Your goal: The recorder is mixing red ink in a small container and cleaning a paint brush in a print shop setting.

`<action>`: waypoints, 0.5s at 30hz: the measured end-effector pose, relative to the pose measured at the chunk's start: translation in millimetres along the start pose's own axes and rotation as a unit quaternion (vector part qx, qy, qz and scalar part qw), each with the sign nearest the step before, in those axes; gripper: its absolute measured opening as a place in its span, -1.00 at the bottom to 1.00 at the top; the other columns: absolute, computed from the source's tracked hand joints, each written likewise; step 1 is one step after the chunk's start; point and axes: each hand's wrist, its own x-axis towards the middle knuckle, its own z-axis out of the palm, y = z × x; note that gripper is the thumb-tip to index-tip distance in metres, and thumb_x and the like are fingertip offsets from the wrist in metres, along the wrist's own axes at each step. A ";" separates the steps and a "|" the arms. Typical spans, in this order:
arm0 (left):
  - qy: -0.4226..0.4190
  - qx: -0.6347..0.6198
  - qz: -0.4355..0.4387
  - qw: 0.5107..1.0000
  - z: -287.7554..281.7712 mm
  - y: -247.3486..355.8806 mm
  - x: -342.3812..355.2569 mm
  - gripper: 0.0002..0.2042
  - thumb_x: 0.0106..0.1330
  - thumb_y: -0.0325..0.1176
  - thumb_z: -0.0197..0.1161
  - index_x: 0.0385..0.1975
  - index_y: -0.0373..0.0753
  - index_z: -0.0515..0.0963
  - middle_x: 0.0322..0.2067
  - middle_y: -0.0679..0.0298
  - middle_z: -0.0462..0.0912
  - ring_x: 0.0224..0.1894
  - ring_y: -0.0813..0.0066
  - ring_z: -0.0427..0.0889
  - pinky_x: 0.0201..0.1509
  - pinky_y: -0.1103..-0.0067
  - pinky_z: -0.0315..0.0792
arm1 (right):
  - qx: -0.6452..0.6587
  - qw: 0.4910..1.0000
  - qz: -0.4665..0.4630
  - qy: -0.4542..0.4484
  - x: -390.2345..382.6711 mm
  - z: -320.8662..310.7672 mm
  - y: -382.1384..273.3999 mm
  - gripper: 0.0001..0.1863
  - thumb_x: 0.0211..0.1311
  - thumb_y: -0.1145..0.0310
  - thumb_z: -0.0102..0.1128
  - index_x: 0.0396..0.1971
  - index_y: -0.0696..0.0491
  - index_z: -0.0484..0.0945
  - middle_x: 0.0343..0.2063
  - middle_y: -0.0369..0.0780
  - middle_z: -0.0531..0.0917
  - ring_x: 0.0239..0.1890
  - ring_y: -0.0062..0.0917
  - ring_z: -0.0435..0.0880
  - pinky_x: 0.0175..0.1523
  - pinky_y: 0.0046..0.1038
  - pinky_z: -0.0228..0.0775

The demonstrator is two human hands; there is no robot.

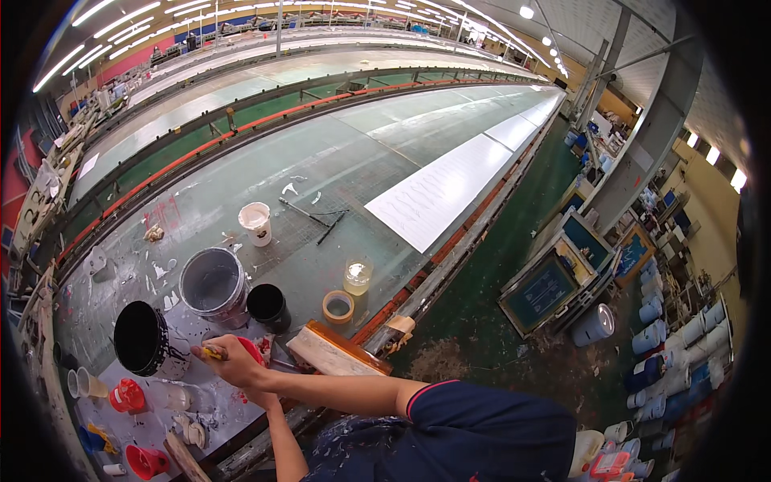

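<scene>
My right hand point(231, 361) is closed around a thin tool with a yellow handle point(214, 352), whose working end I cannot make out. Beneath the right wrist sits my left hand point(261, 396), its fingers hidden from view. A red cup point(259, 348) shows just past both hands; whether the left hand grips it is hidden. Left of the hands stands a black bucket point(143, 341) with paint-spattered sides. Beyond them are a large grey bucket point(212, 279) and a smaller black pot point(269, 307). A wood-backed squeegee with an orange blade point(341, 347) lies to the right.
A tape roll point(338, 306), a cup of yellowish liquid point(357, 275) and a white tub point(255, 222) stand on the long table. White sheets point(442, 189) line its right side. Red cups point(128, 396) are at left. Past the aisle, framed screens point(540, 291) lean on a stand.
</scene>
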 end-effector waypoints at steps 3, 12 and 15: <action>0.049 0.037 0.051 0.997 6.0 -27.4 9.4 -0.53 0.04 -0.07 0.28 -0.17 -0.32 0.49 -0.23 0.03 0.58 -0.12 0.10 0.52 -0.06 0.31 0.36 | -0.026 0.998 0.033 -0.037 6.8 13.6 -21.5 -0.56 0.23 0.30 0.08 -0.75 0.17 0.18 -0.75 -0.30 0.05 -0.63 -0.70 0.00 -0.59 -0.50 -0.09; 0.037 0.107 0.035 0.993 8.0 -13.2 8.0 -0.49 -0.01 -0.17 0.31 -0.10 -0.35 0.42 -0.15 -0.02 0.52 -0.09 0.10 0.49 -0.05 0.32 0.35 | -0.040 0.998 0.052 -0.026 12.9 7.2 5.6 -0.58 0.23 0.30 0.08 -0.73 0.19 0.23 -0.77 -0.33 0.09 -0.63 -0.74 0.03 -0.59 -0.53 -0.07; 0.076 0.048 0.049 0.995 1.7 -3.1 0.5 -0.47 -0.01 -0.19 0.31 -0.07 -0.37 0.39 -0.13 -0.03 0.50 -0.09 0.09 0.48 -0.07 0.31 0.35 | -0.007 1.000 -0.022 0.012 14.3 11.3 -34.5 -0.59 0.23 0.32 0.07 -0.74 0.19 0.23 -0.78 -0.33 0.09 -0.63 -0.73 0.02 -0.60 -0.52 -0.10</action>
